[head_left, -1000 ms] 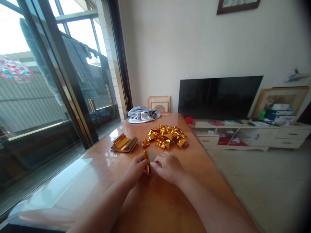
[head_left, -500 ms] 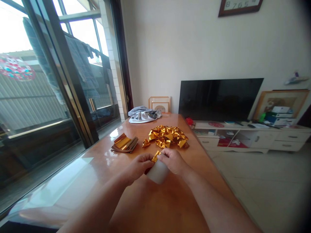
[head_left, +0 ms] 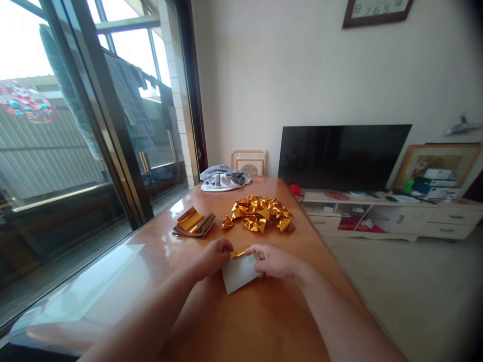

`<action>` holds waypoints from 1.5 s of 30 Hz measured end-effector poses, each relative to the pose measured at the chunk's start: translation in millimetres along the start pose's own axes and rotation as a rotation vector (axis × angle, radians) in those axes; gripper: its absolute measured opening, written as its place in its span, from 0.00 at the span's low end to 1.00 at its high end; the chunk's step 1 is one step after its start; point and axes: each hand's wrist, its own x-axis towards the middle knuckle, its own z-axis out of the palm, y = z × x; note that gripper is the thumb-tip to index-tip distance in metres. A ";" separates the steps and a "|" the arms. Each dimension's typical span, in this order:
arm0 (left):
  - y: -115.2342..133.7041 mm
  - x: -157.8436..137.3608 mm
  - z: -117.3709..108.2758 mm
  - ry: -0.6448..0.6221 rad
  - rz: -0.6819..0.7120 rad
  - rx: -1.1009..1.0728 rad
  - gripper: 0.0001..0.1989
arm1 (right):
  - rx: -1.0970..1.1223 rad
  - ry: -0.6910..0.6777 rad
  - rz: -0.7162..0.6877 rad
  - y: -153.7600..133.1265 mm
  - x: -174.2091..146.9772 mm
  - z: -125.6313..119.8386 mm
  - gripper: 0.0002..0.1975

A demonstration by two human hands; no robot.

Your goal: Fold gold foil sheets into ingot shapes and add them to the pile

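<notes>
Between my two hands is a sheet of gold foil paper (head_left: 241,274), its pale back facing up and its far edge turned over to show a gold strip. My left hand (head_left: 216,260) pinches the left end of that strip. At the other end, my right hand (head_left: 273,260) grips the sheet's right side, its index finger lying along the fold. Beyond my hands lies a heap of folded gold foil pieces (head_left: 262,213), with one single folded piece (head_left: 227,222) just left of it. A stack of gold foil sheets (head_left: 194,222) rests farther left.
The glossy wooden table (head_left: 245,327) runs away from me. Grey and white cloth (head_left: 225,178) lies at its far end, before leaning picture frames (head_left: 249,161). To the right stand a television (head_left: 343,157) and a white cabinet (head_left: 411,216); a glass sliding door (head_left: 94,125) is on the left.
The sheet, curled up before, now lies flatter with its pale face toward me. My left hand has shifted slightly left, and my right index finger has stretched along the gold fold.
</notes>
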 end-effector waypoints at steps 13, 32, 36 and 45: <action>-17.1 10.2 -0.7 -0.056 0.085 0.079 0.11 | -0.382 -0.059 -0.166 5.8 -4.5 -7.4 0.18; -32.3 11.5 3.3 -0.019 0.251 0.159 0.11 | -0.523 0.219 -0.244 18.8 16.8 7.4 0.06; -31.2 10.1 3.1 -0.032 0.252 0.174 0.12 | -0.547 0.211 -0.243 16.6 15.8 8.6 0.05; -27.2 7.1 0.9 -0.058 0.270 0.212 0.12 | -0.543 0.196 -0.177 18.2 14.9 9.6 0.05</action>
